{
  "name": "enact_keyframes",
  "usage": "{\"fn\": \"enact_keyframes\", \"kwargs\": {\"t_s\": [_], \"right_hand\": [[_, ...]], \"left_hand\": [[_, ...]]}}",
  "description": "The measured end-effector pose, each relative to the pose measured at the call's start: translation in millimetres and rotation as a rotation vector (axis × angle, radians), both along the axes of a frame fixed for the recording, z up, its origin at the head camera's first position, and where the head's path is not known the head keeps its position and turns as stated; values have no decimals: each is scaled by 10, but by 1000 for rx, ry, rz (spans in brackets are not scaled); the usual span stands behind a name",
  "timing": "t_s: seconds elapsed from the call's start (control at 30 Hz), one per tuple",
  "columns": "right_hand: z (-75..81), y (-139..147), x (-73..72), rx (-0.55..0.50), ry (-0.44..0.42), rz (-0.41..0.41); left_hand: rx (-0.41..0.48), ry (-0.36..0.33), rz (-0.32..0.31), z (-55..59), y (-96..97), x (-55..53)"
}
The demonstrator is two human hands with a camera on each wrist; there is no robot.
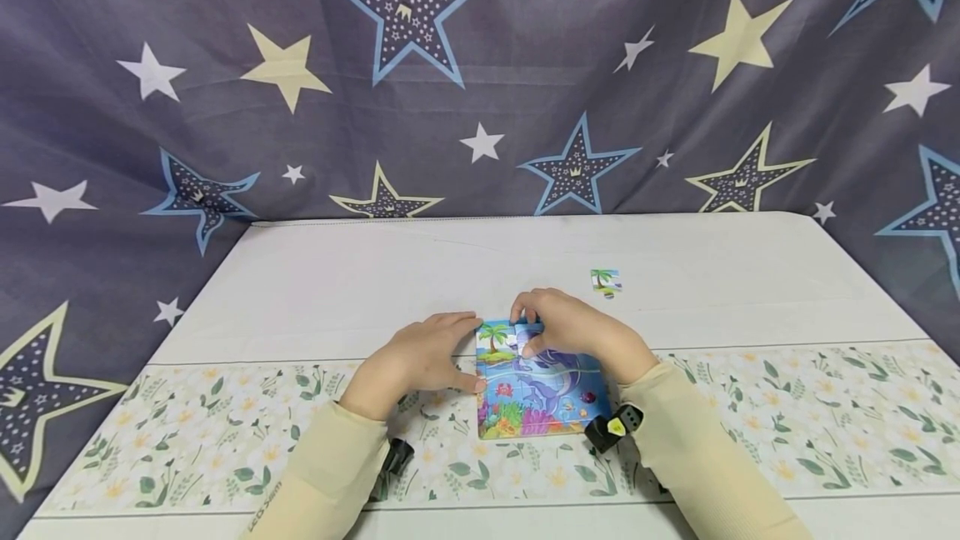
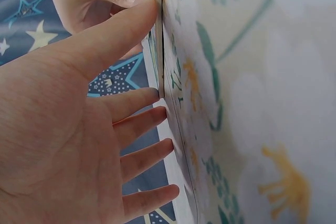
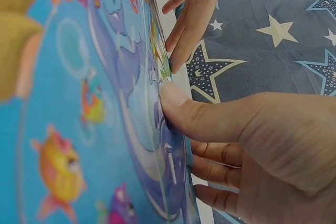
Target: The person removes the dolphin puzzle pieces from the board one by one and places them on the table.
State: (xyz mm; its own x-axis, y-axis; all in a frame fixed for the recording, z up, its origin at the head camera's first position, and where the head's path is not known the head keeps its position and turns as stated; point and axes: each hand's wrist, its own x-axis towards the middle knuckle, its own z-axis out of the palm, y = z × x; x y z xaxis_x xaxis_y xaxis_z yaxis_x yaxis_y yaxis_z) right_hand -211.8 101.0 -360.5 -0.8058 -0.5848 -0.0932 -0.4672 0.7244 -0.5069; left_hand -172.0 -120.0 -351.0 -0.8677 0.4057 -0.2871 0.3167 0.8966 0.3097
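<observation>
Star-printed cloth (image 1: 510, 23) hangs behind a white tabletop (image 1: 360, 273) crossed by a floral band (image 1: 750, 423), and the puzzle (image 1: 551, 386), showing a sea scene, lies partly on that band and partly on the white beyond it. From the head view, the left hand (image 1: 420, 354) is at the puzzle's left side, fingers extended and thumb well apart from them, while the right hand (image 1: 566, 325) reaches over its far edge, with thumb and forefinger bent toward each other; a loose piece (image 1: 602, 280) with a palm tree lies past the puzzle's far right corner, touching neither hand. Through the left wrist view, the left thumb tip meets the puzzle's side edge and the forefinger reaches its far corner, the remaining fingers straight and spread, holding nothing; that light brace seems right, as it should keep the puzzle from sliding. Through the right wrist view, the right thumb rests on the printed face and the fingers bend past the far edge, so the hand appears to pinch the puzzle's far margin, though whether one piece is between them I cannot tell. Good handling here probably means even, gentle thumb pressure, with neighbouring seams kept flat.
</observation>
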Motion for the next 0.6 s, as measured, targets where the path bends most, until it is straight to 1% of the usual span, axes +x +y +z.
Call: {"fn": "enact_keyframes", "kwargs": {"t_s": [0.37,0.6], "right_hand": [[18,37,-14,-47,10,0],[32,56,-28,-64,-9,1]], "left_hand": [[-2,-4,0,6,0,-2],[-1,-9,-9,10,-6,-4]]}}
